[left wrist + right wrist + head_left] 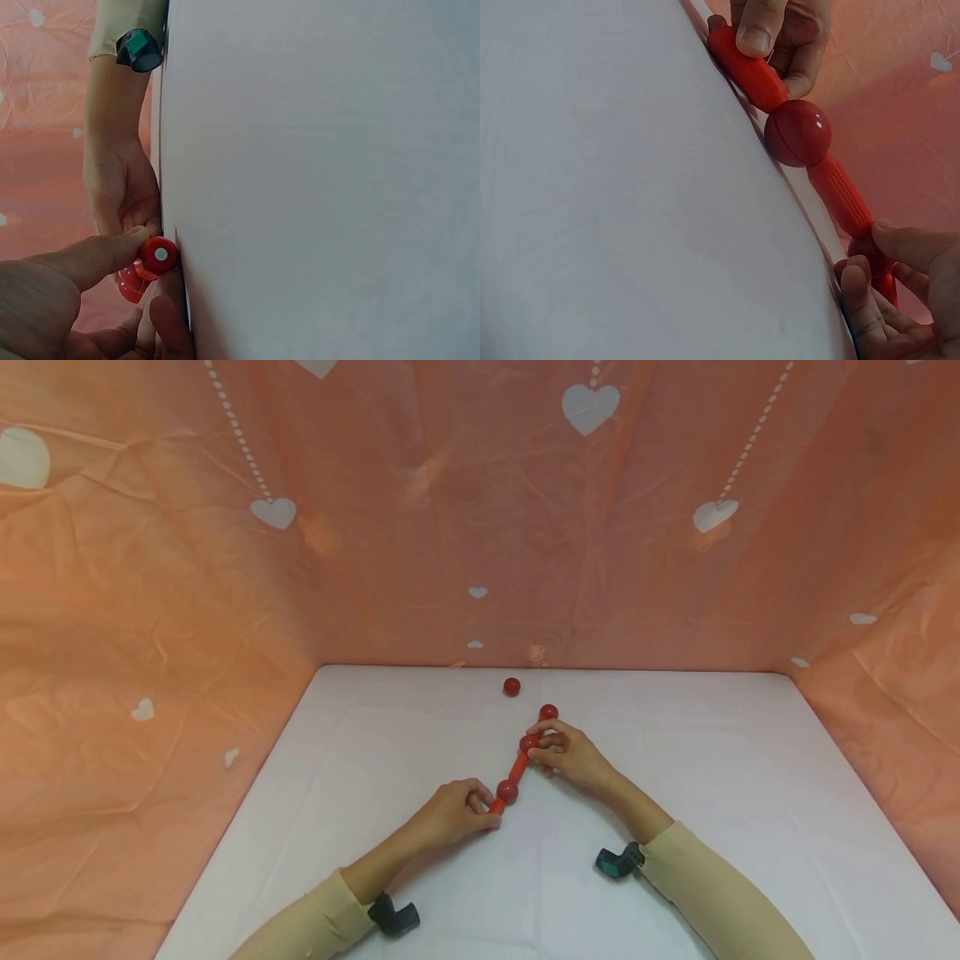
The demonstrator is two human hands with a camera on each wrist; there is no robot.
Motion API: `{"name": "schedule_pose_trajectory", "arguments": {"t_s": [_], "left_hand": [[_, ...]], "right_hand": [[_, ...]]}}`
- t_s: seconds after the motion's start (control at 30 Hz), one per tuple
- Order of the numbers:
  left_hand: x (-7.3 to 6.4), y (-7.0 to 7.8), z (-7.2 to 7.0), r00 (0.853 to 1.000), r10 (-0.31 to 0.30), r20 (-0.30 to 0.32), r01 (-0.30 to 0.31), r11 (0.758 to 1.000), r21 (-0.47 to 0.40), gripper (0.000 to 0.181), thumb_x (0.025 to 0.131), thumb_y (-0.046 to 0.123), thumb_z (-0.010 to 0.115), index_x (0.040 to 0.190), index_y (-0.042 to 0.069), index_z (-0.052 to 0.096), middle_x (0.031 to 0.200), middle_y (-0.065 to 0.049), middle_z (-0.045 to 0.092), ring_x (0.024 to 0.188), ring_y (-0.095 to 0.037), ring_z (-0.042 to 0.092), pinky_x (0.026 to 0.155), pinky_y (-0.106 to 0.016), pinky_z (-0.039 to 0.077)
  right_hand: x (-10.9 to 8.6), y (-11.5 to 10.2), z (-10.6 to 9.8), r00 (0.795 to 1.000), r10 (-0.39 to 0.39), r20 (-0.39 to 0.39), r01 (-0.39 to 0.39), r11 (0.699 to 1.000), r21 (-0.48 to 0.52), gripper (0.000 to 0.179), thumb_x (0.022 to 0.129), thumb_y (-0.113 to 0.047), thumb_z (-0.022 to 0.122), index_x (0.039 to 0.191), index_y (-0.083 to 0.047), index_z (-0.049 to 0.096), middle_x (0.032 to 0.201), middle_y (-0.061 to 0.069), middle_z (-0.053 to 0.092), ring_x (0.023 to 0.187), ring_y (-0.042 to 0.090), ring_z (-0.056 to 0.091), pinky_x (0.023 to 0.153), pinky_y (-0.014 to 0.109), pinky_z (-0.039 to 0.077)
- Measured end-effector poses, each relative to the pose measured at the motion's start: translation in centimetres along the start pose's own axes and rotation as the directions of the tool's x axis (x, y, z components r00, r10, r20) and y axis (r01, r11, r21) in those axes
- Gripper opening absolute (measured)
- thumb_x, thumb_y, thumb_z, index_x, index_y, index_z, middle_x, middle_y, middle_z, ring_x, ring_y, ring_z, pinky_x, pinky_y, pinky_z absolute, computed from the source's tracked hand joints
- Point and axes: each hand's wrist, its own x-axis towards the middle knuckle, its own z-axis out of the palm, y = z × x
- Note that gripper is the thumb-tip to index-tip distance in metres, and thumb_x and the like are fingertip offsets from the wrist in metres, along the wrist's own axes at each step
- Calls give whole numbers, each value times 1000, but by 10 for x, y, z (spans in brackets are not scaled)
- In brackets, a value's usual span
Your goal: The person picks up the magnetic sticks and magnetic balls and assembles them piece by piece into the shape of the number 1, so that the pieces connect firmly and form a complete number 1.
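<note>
A chain of red balls and orange-red rods slants over the white table in the head view. My left hand [450, 814] pinches the rod [497, 808] at the near end between thumb and fingers. Beyond it come a ball [507, 791], a second rod [518, 767], and another ball [528, 743], which my right hand [576, 762] grips with thumb and fingertips. One more ball [548, 712] tops the far end; the rod leading to it is partly hidden by my right fingers. The left wrist view shows a white dot on the held rod's end face [157, 255].
A loose red ball [512, 687] lies near the back edge of the white table [712, 760]. Orange cloth [420, 527] with white hearts hangs behind and at both sides. Each wrist carries a small dark camera [619, 862].
</note>
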Motion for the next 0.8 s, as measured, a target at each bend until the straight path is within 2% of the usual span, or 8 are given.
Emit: {"name": "schedule_pose_trajectory", "arguments": {"t_s": [0.8], "left_hand": [[0, 0, 0, 1000, 3, -25, -3, 1000, 12, 27, 93, 20, 86, 108, 5, 70, 81, 3, 66, 72, -13, 58, 62, -25, 48]], "right_hand": [[-1, -2, 1, 1000, -10, -22, 9, 999, -32, 33, 101, -16, 77, 132, -9, 66, 104, 13, 72, 82, 24, 69, 72, 29, 59]]}}
